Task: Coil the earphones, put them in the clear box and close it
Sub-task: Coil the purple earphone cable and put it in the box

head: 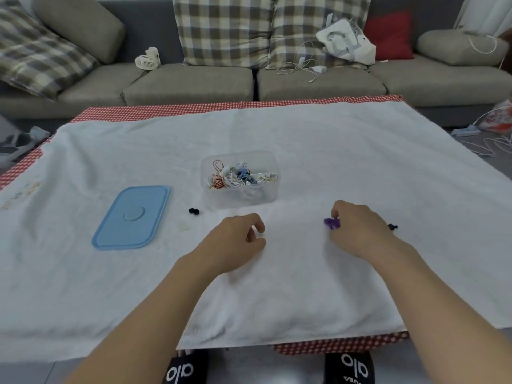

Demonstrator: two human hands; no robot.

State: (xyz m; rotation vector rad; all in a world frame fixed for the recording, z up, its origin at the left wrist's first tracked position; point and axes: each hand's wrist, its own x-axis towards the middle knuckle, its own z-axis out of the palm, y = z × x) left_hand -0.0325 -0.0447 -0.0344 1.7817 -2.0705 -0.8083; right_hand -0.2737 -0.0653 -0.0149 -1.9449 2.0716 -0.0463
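At 4 o'clock of clear plastic box [240,180] | right hand [357,231] pinches purple earphones [332,223], prob. for coiling | left hand [235,242] loosely curled, empty | blue rectangular lid [131,217] off at 9 o'clock.

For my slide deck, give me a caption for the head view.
Right hand pinching purple earphones near the open clear box, blue lid aside.

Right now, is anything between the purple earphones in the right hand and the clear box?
Nothing visible. The right hand pinches the small purple earphones on the white towel; bare towel lies up to the clear plastic box, which is open, its blue lid off to the left.
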